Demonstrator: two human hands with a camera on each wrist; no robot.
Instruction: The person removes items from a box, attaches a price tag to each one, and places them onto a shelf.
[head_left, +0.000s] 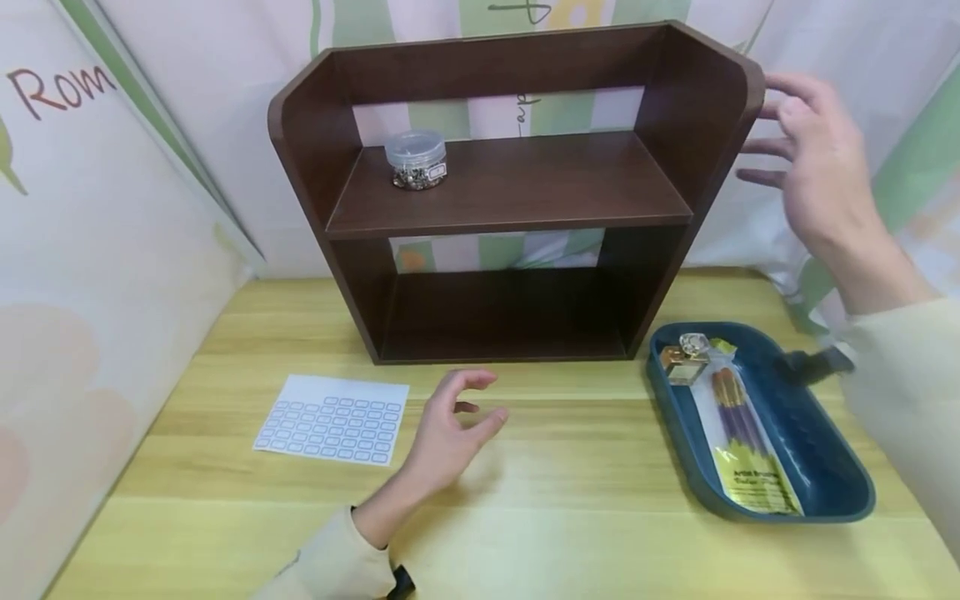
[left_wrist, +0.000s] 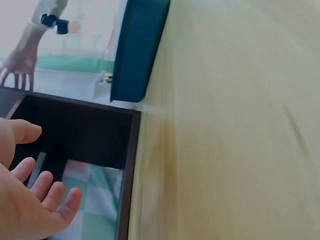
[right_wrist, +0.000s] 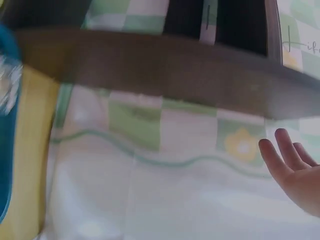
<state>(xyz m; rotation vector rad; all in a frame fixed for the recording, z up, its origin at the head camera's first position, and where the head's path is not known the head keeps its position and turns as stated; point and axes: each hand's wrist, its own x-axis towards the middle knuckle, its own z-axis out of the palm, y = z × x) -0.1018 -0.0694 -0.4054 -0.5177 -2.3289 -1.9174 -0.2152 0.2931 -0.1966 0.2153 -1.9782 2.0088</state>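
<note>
A dark brown two-tier shelf [head_left: 510,187] stands at the back of the table. My right hand [head_left: 821,158] is raised beside the shelf's upper right side, fingers spread and holding nothing; whether the fingertips touch the panel I cannot tell. In the right wrist view that hand [right_wrist: 295,172] appears just off the side panel [right_wrist: 150,70]. My left hand [head_left: 450,433] hovers over the table in front of the shelf, fingers loosely bent around nothing. On the upper tier sits a clear lidded jar [head_left: 417,158] with small dark and shiny bits inside.
A sheet of blue-edged labels [head_left: 330,419] lies left of my left hand. At the right stands a blue tray [head_left: 832,450] with a perfume bottle [head_left: 684,360] and a pack of artist brushes [head_left: 742,433]. Patterned cloth [head_left: 150,208] hangs around the table.
</note>
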